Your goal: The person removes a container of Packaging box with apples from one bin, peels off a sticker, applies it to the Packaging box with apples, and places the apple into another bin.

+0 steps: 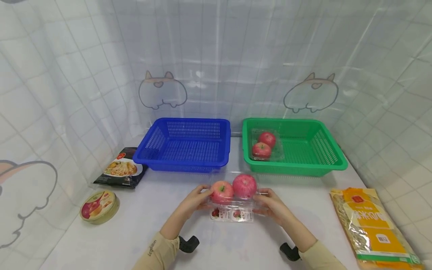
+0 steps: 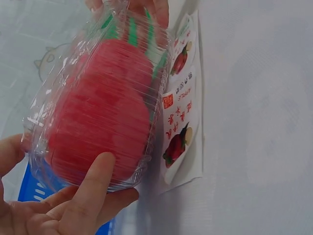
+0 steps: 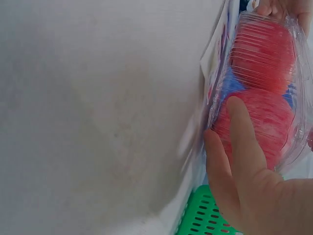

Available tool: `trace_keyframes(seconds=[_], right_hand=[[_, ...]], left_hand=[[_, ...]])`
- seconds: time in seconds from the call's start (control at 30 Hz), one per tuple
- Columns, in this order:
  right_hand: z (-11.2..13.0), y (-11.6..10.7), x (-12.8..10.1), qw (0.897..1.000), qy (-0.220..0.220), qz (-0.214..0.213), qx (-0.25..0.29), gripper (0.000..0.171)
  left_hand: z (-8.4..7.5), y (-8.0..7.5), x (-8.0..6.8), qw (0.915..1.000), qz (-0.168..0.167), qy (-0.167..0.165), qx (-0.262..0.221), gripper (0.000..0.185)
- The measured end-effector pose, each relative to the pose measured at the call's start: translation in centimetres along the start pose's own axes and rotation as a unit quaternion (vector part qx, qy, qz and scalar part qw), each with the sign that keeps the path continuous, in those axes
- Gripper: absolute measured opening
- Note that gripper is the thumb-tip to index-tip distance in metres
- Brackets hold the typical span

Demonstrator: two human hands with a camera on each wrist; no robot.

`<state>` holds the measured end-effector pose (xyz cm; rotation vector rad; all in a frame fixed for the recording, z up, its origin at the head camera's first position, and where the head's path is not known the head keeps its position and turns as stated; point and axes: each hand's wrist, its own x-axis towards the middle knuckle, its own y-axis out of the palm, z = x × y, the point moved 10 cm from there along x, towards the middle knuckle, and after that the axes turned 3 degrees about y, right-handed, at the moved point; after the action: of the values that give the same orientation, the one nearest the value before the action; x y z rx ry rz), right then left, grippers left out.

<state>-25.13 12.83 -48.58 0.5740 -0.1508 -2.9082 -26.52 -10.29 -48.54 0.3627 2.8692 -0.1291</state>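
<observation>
A clear plastic clamshell box (image 1: pixel 233 204) with two red apples, a left one (image 1: pixel 222 192) and a right one (image 1: pixel 244 186), is held by its two ends between my hands. My left hand (image 1: pixel 195 202) grips the left end, its fingers bent around the plastic (image 2: pixel 39 142). At the other end my right hand (image 1: pixel 274 207) holds on, with fingertips (image 3: pixel 236 105) against the box side in the right wrist view. Just in front of the box, a white label strip (image 1: pixel 233 215) printed with apples shows; whether it is attached to the box I cannot tell.
Behind stand a blue basket (image 1: pixel 189 165) and a green basket (image 1: pixel 293 168); the green one holds another box of apples (image 1: pixel 261 150). To the left are a black noodle packet (image 1: pixel 123 168) and a round tin (image 1: pixel 99 207). A yellow packet (image 1: pixel 374 228) lies at right.
</observation>
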Motion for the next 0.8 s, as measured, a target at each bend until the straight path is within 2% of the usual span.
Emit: trace_keyframes(seconds=[0.23, 0.4, 0.8], right_hand=[[-0.41, -0.37, 0.65, 1.0, -0.005, -0.01, -0.018, 0.05], [-0.32, -0.45, 1.02, 1.0, -0.013, -0.015, -0.024, 0.051], [-0.13, -0.79, 0.36, 0.996, -0.028, -0.023, -0.082, 0.058]], left_hand=[[0.63, -0.21, 0.41, 0.9997, -0.023, -0.001, 0.012, 0.05], [0.61, -0.27, 0.78, 0.9996, -0.022, 0.013, 0.014, 0.053], [0.23, -0.33, 0.22, 0.9969, -0.041, 0.043, 0.051, 0.058]])
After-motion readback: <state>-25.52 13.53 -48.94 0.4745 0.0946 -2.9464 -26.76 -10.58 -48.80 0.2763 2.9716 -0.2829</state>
